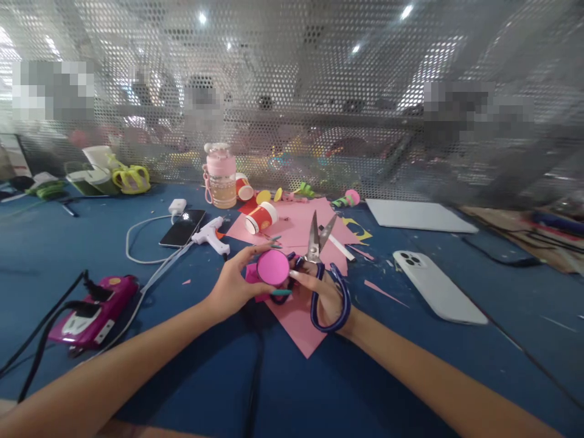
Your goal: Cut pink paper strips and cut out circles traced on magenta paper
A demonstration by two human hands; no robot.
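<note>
A round magenta disc (273, 267) faces up between my two hands, with more magenta paper around its left side. My left hand (236, 281) grips it, thumb along the lower edge and fingers at the top. Blue-handled scissors (314, 248) hang on my right hand (323, 291), their blades spread and pointing away from me. The right fingertips reach the disc's right edge. Beneath both hands lie pink paper sheets (303, 325). Just beyond is a red and white paper cup (261, 218) on its side.
A white glue gun (211, 236), a black phone (183, 228) and a magenta power strip (94, 313) with cables are on the left. A pink-lidded bottle (221, 177) stands behind. On the right lie a white phone (438, 287) and a closed laptop (420, 216).
</note>
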